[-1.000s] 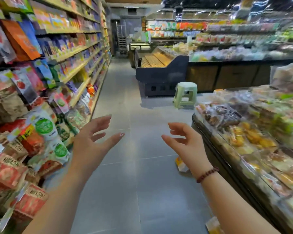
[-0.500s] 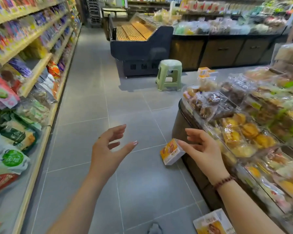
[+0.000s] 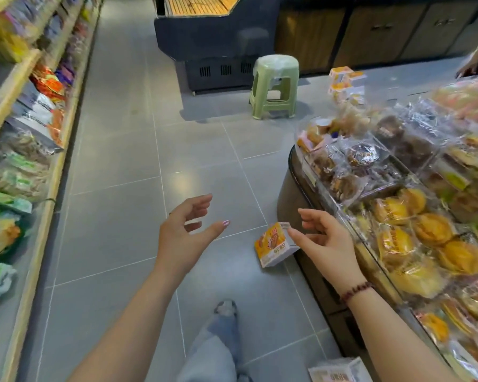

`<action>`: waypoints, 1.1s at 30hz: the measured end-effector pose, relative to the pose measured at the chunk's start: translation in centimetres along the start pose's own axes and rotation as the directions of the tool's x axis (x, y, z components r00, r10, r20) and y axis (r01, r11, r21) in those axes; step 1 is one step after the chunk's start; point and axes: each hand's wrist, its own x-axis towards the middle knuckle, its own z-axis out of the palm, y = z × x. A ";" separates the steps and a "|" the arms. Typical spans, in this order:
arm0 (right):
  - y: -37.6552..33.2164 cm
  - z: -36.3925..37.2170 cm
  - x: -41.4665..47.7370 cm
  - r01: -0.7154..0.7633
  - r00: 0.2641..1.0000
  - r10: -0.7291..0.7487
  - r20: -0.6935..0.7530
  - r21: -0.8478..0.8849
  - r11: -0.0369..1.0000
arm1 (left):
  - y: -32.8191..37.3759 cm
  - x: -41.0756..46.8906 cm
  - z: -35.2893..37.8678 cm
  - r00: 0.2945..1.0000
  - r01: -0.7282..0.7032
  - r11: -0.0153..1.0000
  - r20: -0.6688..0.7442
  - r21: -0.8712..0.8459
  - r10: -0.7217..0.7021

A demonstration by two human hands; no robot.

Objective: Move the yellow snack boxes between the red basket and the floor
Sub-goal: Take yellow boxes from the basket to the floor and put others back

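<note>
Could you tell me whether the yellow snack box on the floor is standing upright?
No, the yellow snack box is tipped, leaning against the counter base.

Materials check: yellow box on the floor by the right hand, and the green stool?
Yellow snack box: looks like printed cardboard with a slight sheen; crisp folded edges and flat panels. Green stool: likely moulded plastic, matte, single colour with one-piece legs; its seat seems wrapped in clear film, judging by the wrinkled glare.

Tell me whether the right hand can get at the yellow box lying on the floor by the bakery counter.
Probably yes. The right hand is open and empty, the yellow box lies on bare floor with nothing over it, though the person likely must bend lower.
</note>
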 end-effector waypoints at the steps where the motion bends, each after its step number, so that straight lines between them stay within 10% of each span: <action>1: 0.7 0.0 1.3 -0.018 1.000 0.018 0.004 -0.018 1.000 | -0.7 1.6 0.8 1.000 0.016 1.000 0.007 -0.002 -0.016; 21: 33.0 9.0 26.7 -0.453 0.890 0.454 -0.027 -0.159 0.878 | -35.0 20.9 25.3 0.860 0.347 0.904 0.298 0.251 -0.413; 33: 55.2 17.2 27.7 -0.278 0.893 0.442 0.084 -0.670 0.689 | -62.4 18.6 37.4 0.772 0.580 0.797 0.197 0.169 -0.604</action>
